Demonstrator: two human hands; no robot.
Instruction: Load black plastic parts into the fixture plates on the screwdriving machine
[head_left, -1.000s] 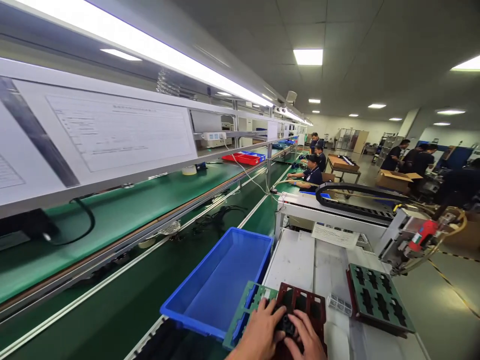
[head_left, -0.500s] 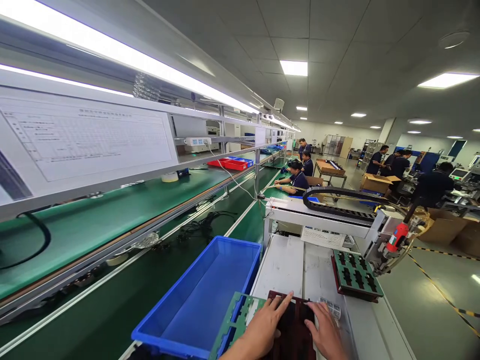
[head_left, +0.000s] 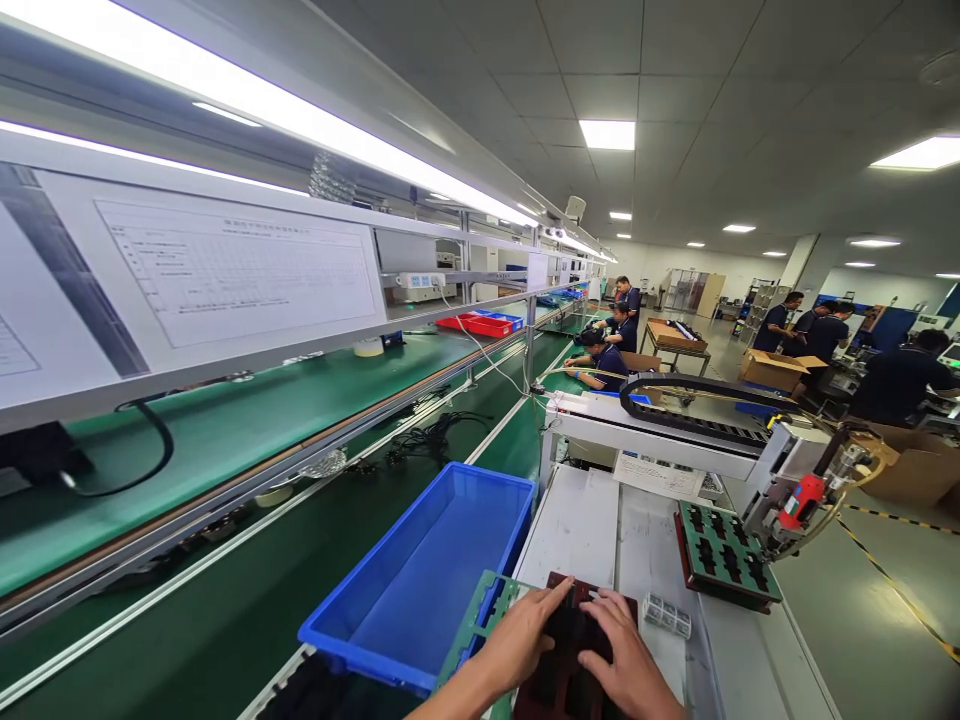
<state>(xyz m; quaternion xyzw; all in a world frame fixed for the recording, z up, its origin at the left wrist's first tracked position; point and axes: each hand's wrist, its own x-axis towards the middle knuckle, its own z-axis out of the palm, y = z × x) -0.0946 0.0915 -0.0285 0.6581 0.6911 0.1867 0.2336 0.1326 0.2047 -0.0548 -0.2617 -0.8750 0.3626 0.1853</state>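
Here | green tray [head_left: 713, 538]: dark shapes [head_left: 730, 565] inside | maroon tray [head_left: 559, 578]: fingers [head_left: 553, 599] atop, grasp unclear

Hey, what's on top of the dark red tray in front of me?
Your left hand and right hand are over the dark red tray, with dark compartments showing between them. Whatever lies beneath your hands is hidden.

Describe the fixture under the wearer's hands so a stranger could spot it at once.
Find the blue bin, then the white machine bed to its right. At the bed's near end, the dark red fixture lies beneath the left hand and right hand. Unlike the green-topped fixture farther right, its top shows dark red.
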